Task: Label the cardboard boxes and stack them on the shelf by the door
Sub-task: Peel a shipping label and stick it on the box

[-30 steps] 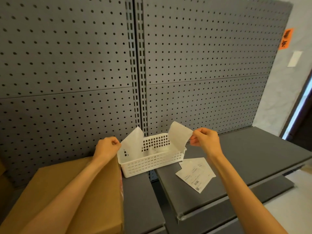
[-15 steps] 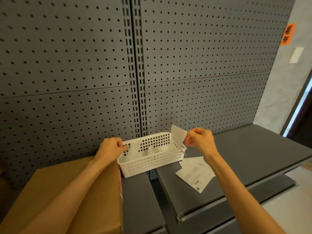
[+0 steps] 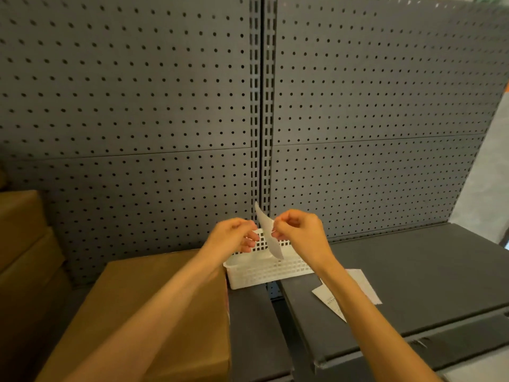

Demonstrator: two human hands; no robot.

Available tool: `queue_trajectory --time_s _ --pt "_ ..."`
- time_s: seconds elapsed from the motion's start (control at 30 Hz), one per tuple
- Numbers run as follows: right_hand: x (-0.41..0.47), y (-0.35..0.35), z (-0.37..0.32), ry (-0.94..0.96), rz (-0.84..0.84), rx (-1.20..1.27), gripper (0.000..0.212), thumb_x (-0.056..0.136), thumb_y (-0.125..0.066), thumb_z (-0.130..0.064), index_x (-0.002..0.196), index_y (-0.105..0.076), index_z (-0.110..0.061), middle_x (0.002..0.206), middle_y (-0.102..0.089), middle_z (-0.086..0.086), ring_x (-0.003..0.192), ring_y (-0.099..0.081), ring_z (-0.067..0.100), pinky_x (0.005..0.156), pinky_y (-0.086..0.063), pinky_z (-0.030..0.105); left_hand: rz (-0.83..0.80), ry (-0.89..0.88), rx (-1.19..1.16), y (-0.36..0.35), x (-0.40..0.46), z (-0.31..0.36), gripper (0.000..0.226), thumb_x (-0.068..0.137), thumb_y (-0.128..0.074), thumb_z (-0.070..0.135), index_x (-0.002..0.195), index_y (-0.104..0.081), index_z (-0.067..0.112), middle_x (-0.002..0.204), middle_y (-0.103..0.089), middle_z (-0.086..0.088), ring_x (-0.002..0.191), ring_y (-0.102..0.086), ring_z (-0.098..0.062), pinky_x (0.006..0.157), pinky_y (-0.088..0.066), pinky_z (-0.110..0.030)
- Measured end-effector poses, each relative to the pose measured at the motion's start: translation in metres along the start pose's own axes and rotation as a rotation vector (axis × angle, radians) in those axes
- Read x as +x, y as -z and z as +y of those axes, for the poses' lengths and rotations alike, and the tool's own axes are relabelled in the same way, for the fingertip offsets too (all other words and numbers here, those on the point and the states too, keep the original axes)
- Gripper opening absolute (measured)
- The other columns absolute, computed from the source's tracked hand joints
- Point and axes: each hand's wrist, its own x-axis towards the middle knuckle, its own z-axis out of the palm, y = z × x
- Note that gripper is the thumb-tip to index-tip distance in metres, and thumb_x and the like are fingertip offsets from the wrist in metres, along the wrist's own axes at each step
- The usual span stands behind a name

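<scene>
My right hand (image 3: 301, 234) pinches a white label sheet (image 3: 268, 234), seen edge-on, above the white plastic basket (image 3: 264, 274). My left hand (image 3: 234, 237) hovers just left of the sheet with its fingertips curled toward it; whether they touch the paper I cannot tell. A brown cardboard box (image 3: 154, 312) stands on the shelf under my left forearm. Printed labels (image 3: 358, 288) lie flat on the grey shelf (image 3: 413, 285), partly hidden by my right forearm.
A dark grey pegboard (image 3: 137, 106) backs the shelf. More cardboard boxes (image 3: 22, 244) are stacked at the far left. A pale wall (image 3: 490, 166) shows at the right edge.
My left hand let go of its sheet at the basket and came across to the right hand. The right hand's sheet turned edge-on. The view shifted left.
</scene>
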Motion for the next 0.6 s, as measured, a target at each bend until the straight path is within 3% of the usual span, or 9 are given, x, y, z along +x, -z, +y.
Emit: queue_trajectory --time_s 0.17,0.37,0.43,0.6 --pt "-0.017 -0.04 -0.007 0.148 -0.13 -0.14 0.015 0.087 -0.062 -0.013 0.077 -0.07 -0.02 0.072 -0.068 -0.01 0.069 -0.062 -0.003 0.063 -0.046 0.01 -0.016 0.043 -0.201 0.019 -0.024 -0.01 0.034 0.096 -0.048 0.036 0.109 -0.065 0.01 0.103 -0.071 -0.009 0.096 -0.068 -0.02 0.085 -0.055 -0.029" --pt "-0.034 -0.071 -0.011 0.201 -0.264 -0.129 0.019 0.089 -0.063 -0.016 0.105 -0.073 -0.016 0.097 -0.071 -0.009 0.086 -0.062 -0.007 0.077 -0.046 0.006 0.075 0.027 -0.188 0.044 -0.045 -0.026 0.023 0.093 -0.055 0.026 0.104 -0.067 0.009 0.101 -0.071 -0.007 0.096 -0.069 -0.019 0.087 -0.055 -0.031" --pt "-0.036 -0.076 -0.013 0.197 -0.224 -0.123 0.018 0.089 -0.063 -0.014 0.103 -0.074 -0.014 0.097 -0.07 -0.01 0.086 -0.062 -0.005 0.076 -0.047 0.007 0.12 0.029 -0.223 0.054 -0.051 -0.029 0.018 0.094 -0.054 0.02 0.103 -0.066 0.01 0.101 -0.071 -0.007 0.094 -0.069 -0.018 0.083 -0.055 -0.029" --pt "-0.033 -0.079 -0.02 0.116 0.068 -0.099 0.006 0.087 -0.066 -0.018 0.091 -0.07 -0.015 0.083 -0.066 -0.011 0.077 -0.061 0.001 0.063 -0.048 0.009 0.236 0.038 -0.247 0.082 -0.065 -0.031 0.014 0.096 -0.05 0.016 0.102 -0.063 0.014 0.104 -0.07 -0.004 0.096 -0.067 -0.016 0.081 -0.055 -0.027"
